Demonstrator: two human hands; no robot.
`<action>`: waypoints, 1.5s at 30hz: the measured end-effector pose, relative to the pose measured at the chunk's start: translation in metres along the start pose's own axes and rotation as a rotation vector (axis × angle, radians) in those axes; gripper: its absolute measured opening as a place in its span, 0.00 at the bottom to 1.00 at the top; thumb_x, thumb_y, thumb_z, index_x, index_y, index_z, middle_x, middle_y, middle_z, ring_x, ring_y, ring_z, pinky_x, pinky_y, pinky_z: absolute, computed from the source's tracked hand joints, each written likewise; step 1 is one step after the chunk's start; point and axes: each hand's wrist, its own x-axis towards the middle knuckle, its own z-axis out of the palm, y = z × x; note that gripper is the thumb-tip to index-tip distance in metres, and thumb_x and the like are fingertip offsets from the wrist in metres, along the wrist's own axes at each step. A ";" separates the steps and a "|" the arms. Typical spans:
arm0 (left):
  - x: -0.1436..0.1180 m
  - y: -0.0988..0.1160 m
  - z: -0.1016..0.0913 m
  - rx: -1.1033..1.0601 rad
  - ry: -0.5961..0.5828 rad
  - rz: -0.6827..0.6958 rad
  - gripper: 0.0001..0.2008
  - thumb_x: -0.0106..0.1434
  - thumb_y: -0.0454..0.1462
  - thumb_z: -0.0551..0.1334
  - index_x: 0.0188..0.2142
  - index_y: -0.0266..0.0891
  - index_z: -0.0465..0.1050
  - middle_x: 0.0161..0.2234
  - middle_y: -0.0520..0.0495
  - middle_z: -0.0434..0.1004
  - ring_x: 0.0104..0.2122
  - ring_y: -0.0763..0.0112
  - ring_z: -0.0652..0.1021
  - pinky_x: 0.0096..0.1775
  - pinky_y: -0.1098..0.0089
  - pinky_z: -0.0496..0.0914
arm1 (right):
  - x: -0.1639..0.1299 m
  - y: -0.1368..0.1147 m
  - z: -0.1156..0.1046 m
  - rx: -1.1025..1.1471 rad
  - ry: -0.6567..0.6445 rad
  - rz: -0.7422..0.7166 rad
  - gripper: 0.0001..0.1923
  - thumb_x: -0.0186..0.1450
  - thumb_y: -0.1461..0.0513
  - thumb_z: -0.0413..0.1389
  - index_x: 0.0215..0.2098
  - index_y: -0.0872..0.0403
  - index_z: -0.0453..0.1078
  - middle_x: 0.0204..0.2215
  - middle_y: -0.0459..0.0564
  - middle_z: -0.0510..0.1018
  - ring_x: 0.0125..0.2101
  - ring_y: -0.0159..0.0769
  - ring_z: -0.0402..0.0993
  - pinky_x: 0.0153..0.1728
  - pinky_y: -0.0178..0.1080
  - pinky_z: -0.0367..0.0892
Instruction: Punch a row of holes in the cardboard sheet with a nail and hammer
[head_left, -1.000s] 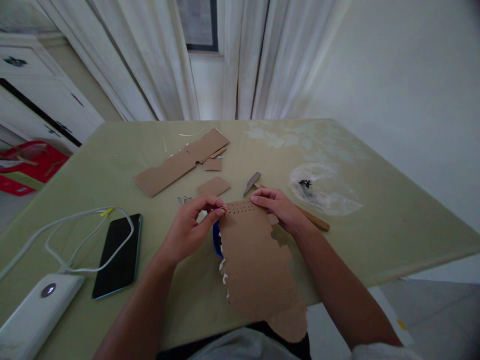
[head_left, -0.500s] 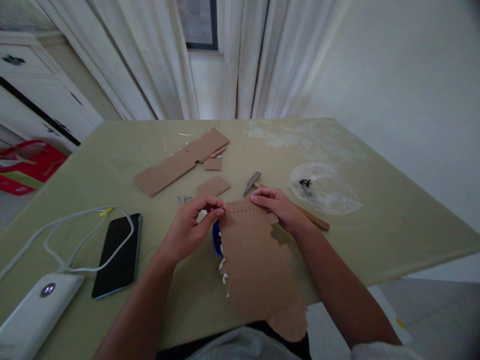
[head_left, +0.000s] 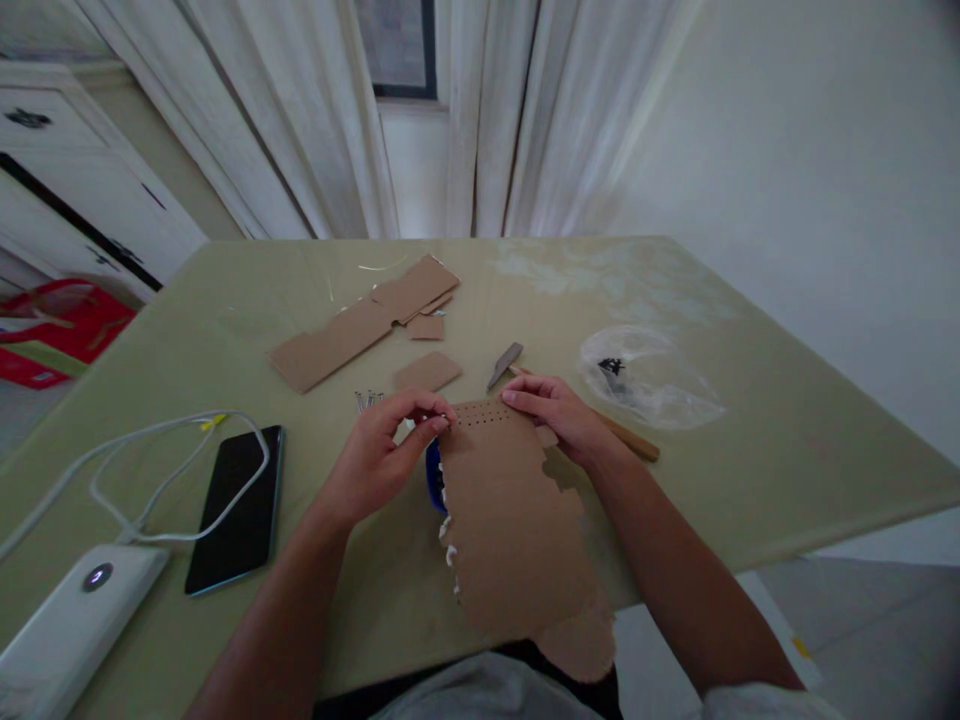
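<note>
Brown corrugated cardboard, cut to a long irregular sheet with ragged, notched edges (head_left: 510, 520), lies on the pale green tabletop (head_left: 750, 470) directly before the person, its long axis running from the far end, between the hands, back toward the body, where its near end overhangs the table edge. A row of small punched holes crosses its far end. The left hand (head_left: 379, 455) has thumb and forefinger pinched together at the sheet's far left corner; whether they grip a small item there cannot be told. The right hand (head_left: 555, 415) rests flat-fingered on the far right corner, pressing it down. A blue object (head_left: 432, 478) shows partly beneath the sheet's left edge, with white bits along that edge. Beyond the right hand lies a small hammer with a wooden handle (head_left: 622, 435), its handle partly hidden by that hand. Loose brown cardboard offcuts (head_left: 352, 330) sit further back, and a clear plastic bag (head_left: 649, 385) to the right. A black smartphone (head_left: 236, 510), a white cable (head_left: 150, 470) and a white power bank (head_left: 67, 625) lie at the left.
</note>
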 end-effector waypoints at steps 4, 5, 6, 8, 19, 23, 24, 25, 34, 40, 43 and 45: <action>-0.001 -0.003 0.001 0.001 0.008 -0.011 0.05 0.74 0.38 0.66 0.42 0.42 0.82 0.38 0.47 0.85 0.39 0.65 0.83 0.44 0.68 0.75 | 0.000 0.000 0.000 0.012 0.000 -0.010 0.25 0.50 0.48 0.80 0.34 0.53 0.79 0.26 0.42 0.77 0.24 0.30 0.68 0.27 0.35 0.59; -0.001 -0.003 0.001 0.000 0.010 -0.010 0.05 0.74 0.38 0.66 0.42 0.41 0.83 0.38 0.47 0.85 0.39 0.65 0.83 0.44 0.67 0.75 | 0.000 0.000 0.000 0.015 -0.002 -0.014 0.24 0.50 0.48 0.79 0.34 0.53 0.79 0.26 0.42 0.77 0.24 0.30 0.68 0.27 0.35 0.59; -0.001 -0.003 0.001 -0.001 0.010 -0.008 0.05 0.74 0.38 0.66 0.42 0.41 0.83 0.38 0.46 0.85 0.40 0.65 0.83 0.44 0.67 0.75 | 0.000 0.000 0.001 0.019 -0.003 -0.015 0.24 0.50 0.48 0.79 0.34 0.53 0.79 0.26 0.42 0.77 0.25 0.30 0.68 0.27 0.35 0.59; 0.000 -0.003 0.000 -0.001 0.013 -0.007 0.06 0.74 0.38 0.66 0.42 0.41 0.83 0.39 0.46 0.85 0.40 0.65 0.83 0.44 0.67 0.75 | 0.000 0.001 0.001 0.026 -0.002 -0.014 0.25 0.50 0.48 0.80 0.34 0.53 0.79 0.26 0.42 0.78 0.25 0.29 0.68 0.27 0.35 0.59; 0.000 0.000 0.000 0.033 0.006 0.009 0.06 0.74 0.38 0.65 0.42 0.41 0.82 0.39 0.46 0.86 0.39 0.65 0.83 0.44 0.67 0.76 | 0.002 0.002 -0.001 -0.030 -0.015 -0.033 0.24 0.52 0.47 0.77 0.35 0.53 0.78 0.27 0.43 0.77 0.25 0.30 0.68 0.27 0.35 0.60; 0.001 0.001 0.001 0.070 -0.002 0.050 0.06 0.74 0.36 0.65 0.42 0.42 0.82 0.37 0.48 0.86 0.37 0.68 0.82 0.41 0.69 0.75 | 0.007 0.000 -0.012 -0.241 0.088 -0.216 0.24 0.62 0.41 0.68 0.36 0.52 0.80 0.25 0.45 0.76 0.24 0.33 0.68 0.27 0.37 0.62; 0.001 0.002 0.001 0.074 0.001 0.061 0.06 0.74 0.35 0.65 0.42 0.42 0.82 0.37 0.49 0.85 0.36 0.68 0.82 0.41 0.69 0.75 | 0.010 0.000 -0.017 -0.326 0.160 -0.278 0.24 0.64 0.40 0.65 0.36 0.52 0.80 0.26 0.46 0.77 0.25 0.35 0.70 0.28 0.38 0.64; 0.002 0.002 0.001 0.077 0.003 0.071 0.05 0.74 0.35 0.65 0.42 0.42 0.82 0.37 0.49 0.85 0.36 0.69 0.82 0.40 0.70 0.75 | 0.012 0.000 -0.022 -0.421 0.252 -0.340 0.24 0.66 0.40 0.63 0.36 0.52 0.79 0.27 0.48 0.78 0.27 0.37 0.72 0.29 0.39 0.65; 0.003 -0.002 0.002 0.098 0.005 0.085 0.04 0.73 0.38 0.66 0.42 0.43 0.82 0.36 0.50 0.85 0.35 0.68 0.82 0.40 0.69 0.75 | 0.030 0.017 -0.042 -1.381 0.522 -0.388 0.15 0.72 0.53 0.61 0.50 0.54 0.78 0.49 0.61 0.82 0.49 0.51 0.78 0.52 0.48 0.70; 0.006 -0.012 0.005 0.082 0.028 0.091 0.06 0.72 0.40 0.67 0.42 0.42 0.82 0.36 0.48 0.86 0.36 0.66 0.82 0.40 0.68 0.76 | 0.031 0.019 -0.030 -1.560 0.480 -0.248 0.12 0.79 0.56 0.54 0.52 0.56 0.73 0.51 0.67 0.81 0.52 0.55 0.79 0.49 0.47 0.70; 0.007 -0.015 0.007 0.050 0.042 0.081 0.07 0.72 0.41 0.67 0.42 0.42 0.83 0.37 0.47 0.87 0.36 0.66 0.83 0.40 0.68 0.76 | 0.025 0.012 -0.027 -1.552 0.468 -0.214 0.14 0.81 0.55 0.51 0.53 0.56 0.71 0.44 0.65 0.83 0.42 0.52 0.82 0.41 0.45 0.70; 0.008 -0.015 0.009 0.028 0.030 0.091 0.07 0.72 0.41 0.67 0.41 0.41 0.83 0.37 0.47 0.87 0.36 0.66 0.83 0.42 0.67 0.77 | 0.017 -0.001 -0.027 -1.537 0.443 -0.223 0.17 0.82 0.54 0.47 0.52 0.55 0.72 0.38 0.61 0.84 0.36 0.48 0.81 0.38 0.43 0.68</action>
